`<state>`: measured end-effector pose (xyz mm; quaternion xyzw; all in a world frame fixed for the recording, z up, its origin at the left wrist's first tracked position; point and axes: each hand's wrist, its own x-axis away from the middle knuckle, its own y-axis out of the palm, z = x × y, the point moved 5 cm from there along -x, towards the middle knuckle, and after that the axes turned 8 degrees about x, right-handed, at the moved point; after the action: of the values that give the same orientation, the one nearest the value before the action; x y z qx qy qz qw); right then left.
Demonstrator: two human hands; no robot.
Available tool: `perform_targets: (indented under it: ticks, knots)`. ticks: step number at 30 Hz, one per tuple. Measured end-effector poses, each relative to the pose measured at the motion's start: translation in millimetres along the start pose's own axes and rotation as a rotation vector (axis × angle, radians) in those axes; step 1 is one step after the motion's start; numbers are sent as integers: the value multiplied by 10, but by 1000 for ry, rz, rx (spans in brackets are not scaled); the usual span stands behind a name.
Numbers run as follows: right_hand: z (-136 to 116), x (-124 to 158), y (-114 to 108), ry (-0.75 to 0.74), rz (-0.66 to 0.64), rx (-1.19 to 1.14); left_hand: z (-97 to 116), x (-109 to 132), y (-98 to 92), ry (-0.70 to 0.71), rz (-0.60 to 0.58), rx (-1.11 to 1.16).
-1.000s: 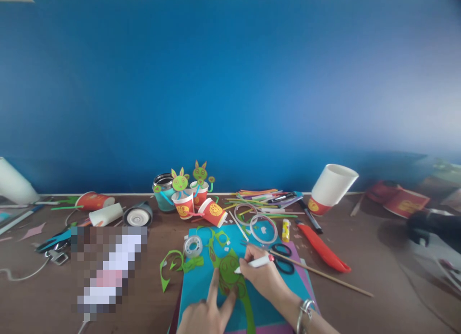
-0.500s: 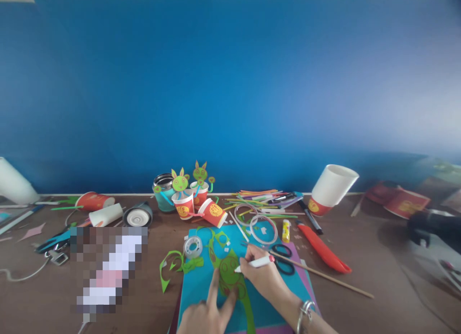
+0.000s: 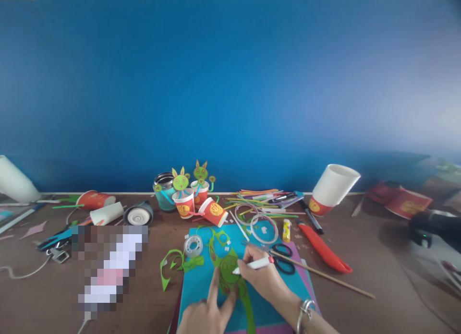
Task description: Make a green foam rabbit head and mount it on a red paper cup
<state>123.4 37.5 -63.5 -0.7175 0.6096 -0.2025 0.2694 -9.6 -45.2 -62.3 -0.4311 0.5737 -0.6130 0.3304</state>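
Head view shows the right hand (image 3: 263, 276) clasping a white marker (image 3: 257, 264). The left hand (image 3: 206, 316), spread apart, touches green paper (image 3: 227, 266).

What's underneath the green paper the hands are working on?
A blue sheet shows around the green paper, with purple paper poking out beneath the sheet. Whatever lies directly under the green paper is covered.

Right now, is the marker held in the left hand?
No, the right hand holds the marker, while the left hand touches the green paper.
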Motion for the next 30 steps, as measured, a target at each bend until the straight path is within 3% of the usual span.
perform_targets:
  ticks: [30]
  knots:
    - [-66,25,21,7,-56,-4,0,-15,-13,-11,-27,47]
